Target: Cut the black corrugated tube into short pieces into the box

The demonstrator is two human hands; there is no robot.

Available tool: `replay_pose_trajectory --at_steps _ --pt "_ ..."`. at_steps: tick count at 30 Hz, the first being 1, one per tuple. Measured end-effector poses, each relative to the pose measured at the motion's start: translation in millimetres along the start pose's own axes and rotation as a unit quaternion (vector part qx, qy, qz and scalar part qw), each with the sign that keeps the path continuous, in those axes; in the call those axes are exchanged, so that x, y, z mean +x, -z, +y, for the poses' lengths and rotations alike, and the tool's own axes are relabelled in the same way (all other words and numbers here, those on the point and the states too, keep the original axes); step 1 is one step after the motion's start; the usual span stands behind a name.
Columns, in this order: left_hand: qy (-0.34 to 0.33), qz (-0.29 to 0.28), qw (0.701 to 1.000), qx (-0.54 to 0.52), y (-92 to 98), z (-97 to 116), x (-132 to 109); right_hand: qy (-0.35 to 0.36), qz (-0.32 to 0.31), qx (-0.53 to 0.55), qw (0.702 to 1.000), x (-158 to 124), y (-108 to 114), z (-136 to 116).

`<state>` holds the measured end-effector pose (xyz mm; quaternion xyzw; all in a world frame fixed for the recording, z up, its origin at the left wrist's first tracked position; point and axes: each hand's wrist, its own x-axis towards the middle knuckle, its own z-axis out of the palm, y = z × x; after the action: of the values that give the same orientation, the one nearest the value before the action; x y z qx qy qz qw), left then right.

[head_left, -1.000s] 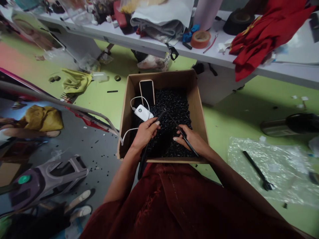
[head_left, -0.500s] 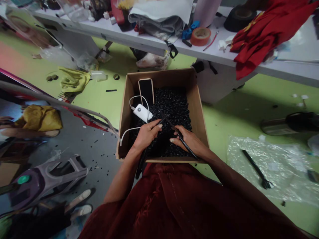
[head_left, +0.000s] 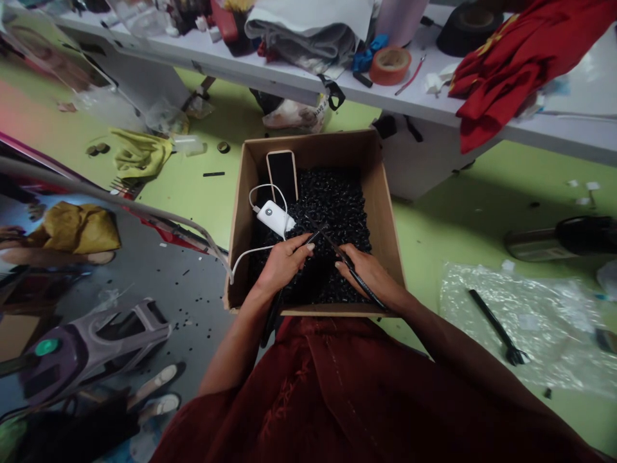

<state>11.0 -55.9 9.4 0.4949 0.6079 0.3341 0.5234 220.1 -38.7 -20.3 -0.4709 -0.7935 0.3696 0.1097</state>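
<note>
A cardboard box (head_left: 391, 238) full of small black pieces (head_left: 337, 199) sits in front of me. Over it my left hand (head_left: 285, 262) pinches a thin, ribbed black strip (head_left: 314, 236), its end pointing toward the blades. A black length below my left wrist seems to belong to the same strip. My right hand (head_left: 369, 273) is closed around dark scissors (head_left: 357, 276), whose long black handle runs back under the palm. The blades meet or cross the strip's tip; exact contact is too dark to tell.
In the box lie a phone (head_left: 283, 173) and a white power bank (head_left: 276, 217) with a cable. Beyond stands a cluttered white table (head_left: 289, 76). Clear plastic (head_left: 463, 302) with a black strip lies at right. A purple-grey stool (head_left: 91, 347) and another person's feet (head_left: 166, 404) are at left.
The right fingers have closed further around the scissors' handle, and the thumb has drawn in. The left hand holds nearly the same place, with the strip's tip shifted slightly.
</note>
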Motion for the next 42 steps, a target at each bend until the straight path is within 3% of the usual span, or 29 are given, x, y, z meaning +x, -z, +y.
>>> replay_pose_trajectory --at_steps 7,13,19,22,26,30,37,42 --pt "0.015 -0.013 1.000 -0.004 -2.1 1 1 -0.032 0.027 -0.016 0.999 0 -3 3" --pt "0.042 -0.021 0.994 -0.098 0.1 1 1 -0.051 0.056 0.009 0.997 -1 1 1" --pt "0.040 -0.123 0.976 -0.173 3.7 8 -6 -0.079 0.096 0.080 0.989 -4 8 -3" --pt "0.055 -0.175 0.962 -0.202 3.3 8 -8 -0.082 0.084 0.136 0.984 -6 12 -2" --pt "0.069 -0.238 0.948 -0.201 2.1 7 -10 -0.050 0.047 0.193 0.979 -8 20 -9" --pt "0.059 -0.271 0.943 -0.185 1.5 8 -12 -0.010 0.059 0.187 0.981 -6 26 -29" --pt "0.053 -0.276 0.946 -0.164 2.0 9 -11 -0.018 0.091 0.160 0.983 3 29 -44" --pt "0.049 -0.212 0.969 -0.120 0.6 10 -10 -0.021 0.101 0.153 0.983 9 32 -38"
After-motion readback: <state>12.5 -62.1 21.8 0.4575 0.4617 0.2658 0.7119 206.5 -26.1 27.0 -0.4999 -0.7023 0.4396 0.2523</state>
